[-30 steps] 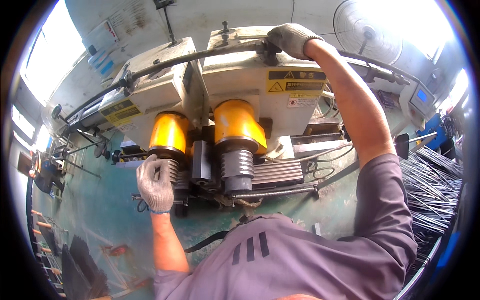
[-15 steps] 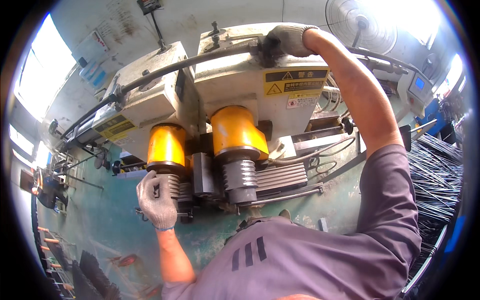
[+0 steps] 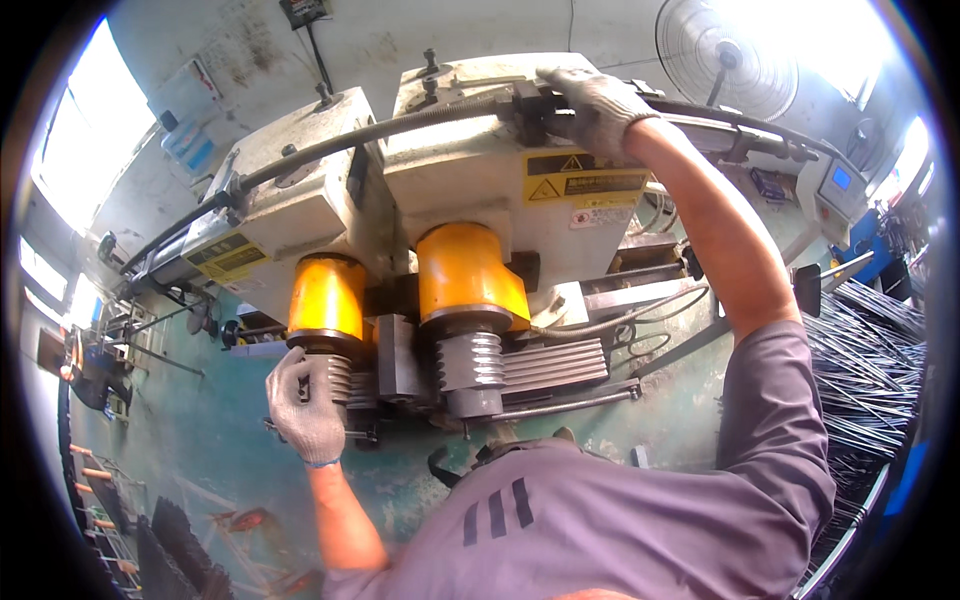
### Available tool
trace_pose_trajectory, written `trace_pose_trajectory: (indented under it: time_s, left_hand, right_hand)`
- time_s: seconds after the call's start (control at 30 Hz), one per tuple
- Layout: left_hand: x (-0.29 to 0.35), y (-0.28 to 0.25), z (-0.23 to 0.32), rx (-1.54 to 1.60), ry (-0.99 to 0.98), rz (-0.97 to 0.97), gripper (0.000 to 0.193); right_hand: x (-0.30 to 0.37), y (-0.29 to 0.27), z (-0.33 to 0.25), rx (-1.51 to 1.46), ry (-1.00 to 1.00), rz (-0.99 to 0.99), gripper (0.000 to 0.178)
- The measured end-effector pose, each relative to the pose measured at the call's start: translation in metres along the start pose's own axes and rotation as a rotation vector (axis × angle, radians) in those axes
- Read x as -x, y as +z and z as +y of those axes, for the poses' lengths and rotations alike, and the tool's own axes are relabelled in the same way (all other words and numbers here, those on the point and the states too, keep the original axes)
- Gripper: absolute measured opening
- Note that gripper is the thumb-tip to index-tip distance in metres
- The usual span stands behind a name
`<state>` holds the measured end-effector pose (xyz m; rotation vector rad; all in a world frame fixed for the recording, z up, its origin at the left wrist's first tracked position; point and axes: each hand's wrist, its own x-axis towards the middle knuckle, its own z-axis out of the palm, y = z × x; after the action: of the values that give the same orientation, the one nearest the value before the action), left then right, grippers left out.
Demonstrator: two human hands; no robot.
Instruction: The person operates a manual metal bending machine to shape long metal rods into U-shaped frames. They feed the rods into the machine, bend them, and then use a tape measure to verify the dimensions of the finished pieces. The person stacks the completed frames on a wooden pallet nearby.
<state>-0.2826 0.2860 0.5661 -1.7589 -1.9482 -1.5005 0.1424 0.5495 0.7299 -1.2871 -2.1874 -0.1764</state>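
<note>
My left hand (image 3: 306,408), in a pale grey glove, is curled beside the left ribbed metal roller (image 3: 335,378), under a yellow cylindrical housing (image 3: 328,298). Its fingers are closed, and what lies in them is hidden; a dark spot shows at the fingers. My right hand (image 3: 598,108), gloved too, reaches up to a black clamp block (image 3: 532,112) on the bar across the machine top. The fingers lie over the block's upper side, with the thumb lower in front. A second ribbed roller (image 3: 470,365) hangs below the larger yellow housing (image 3: 462,272), untouched by either hand.
The pale machine body (image 3: 450,180) carries yellow warning labels. A grey block (image 3: 397,358) stands between the rollers, with ribbed metal bars (image 3: 555,366) at the right. Many thin rods (image 3: 865,370) are heaped at far right. A fan (image 3: 728,55) stands behind.
My right hand has shifted slightly right and down on the clamp block, its fingers straighter than before. My left hand keeps its place at the left roller. The whole view has shifted slightly.
</note>
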Motion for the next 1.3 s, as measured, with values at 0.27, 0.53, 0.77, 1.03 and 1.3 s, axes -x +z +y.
trace_pose_trajectory:
  time_s: [0.27, 0.53, 0.77, 1.03, 1.3]
  left_hand:
    - [-0.001, 0.004, -0.004, 0.003, -0.067, 0.001, 0.010]
    - [0.008, 0.013, -0.008, 0.148, -0.100, 0.001, 0.009]
    - [0.035, 0.014, -0.015, -0.020, -0.133, 0.267, 0.017]
    - [0.196, 0.043, 0.022, -0.320, -0.423, 0.315, 0.027]
    - [0.261, 0.166, 0.281, 0.187, -0.064, -0.417, 0.018]
  right_hand:
    - [-0.003, -0.013, 0.003, -0.024, 0.061, 0.008, 0.038]
    - [0.072, -0.047, 0.024, -0.480, -0.033, 0.352, 0.020]
    - [0.234, -0.080, 0.065, -0.273, 0.135, 0.588, 0.021]
    - [0.498, 0.000, 0.124, -0.302, 0.681, 0.437, 0.014]
    - [0.687, 0.036, 0.214, -0.190, 1.252, -0.216, 0.025]
